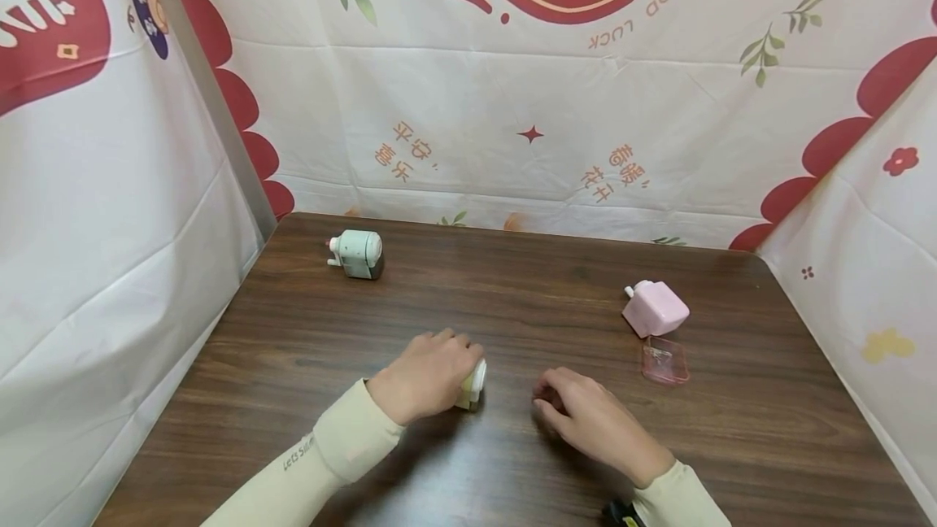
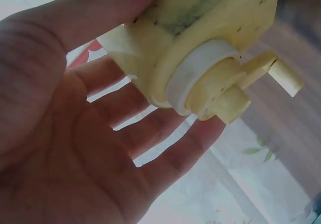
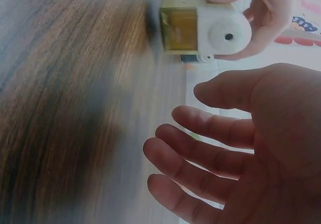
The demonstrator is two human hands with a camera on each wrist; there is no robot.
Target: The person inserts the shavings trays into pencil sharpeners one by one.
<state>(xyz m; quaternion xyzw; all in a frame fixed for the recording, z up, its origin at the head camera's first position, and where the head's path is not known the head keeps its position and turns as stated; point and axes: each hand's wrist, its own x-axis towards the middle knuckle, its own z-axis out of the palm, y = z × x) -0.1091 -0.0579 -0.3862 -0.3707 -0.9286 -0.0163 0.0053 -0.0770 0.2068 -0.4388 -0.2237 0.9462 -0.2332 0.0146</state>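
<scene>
My left hand (image 1: 430,372) grips a yellow hand-crank pencil sharpener (image 3: 183,28) from above, over the middle of the table. In the head view the hand covers most of it; only its white front and a yellow edge show. The left wrist view shows the sharpener's crank (image 2: 258,78) and round white collar, with the thumb on one side and the fingers on the other. To the right, my right hand (image 1: 586,417) holds nothing. Its fingers (image 3: 195,166) are loosely bent, a short distance from the sharpener's white front with the pencil hole.
A mint green crank sharpener (image 1: 357,253) stands at the back left of the dark wooden table (image 1: 468,291). On the right is a pink sharpener (image 1: 656,309), with a clear pink shavings tray (image 1: 664,361) lying in front of it. Printed cloth (image 1: 468,96) hangs behind the table.
</scene>
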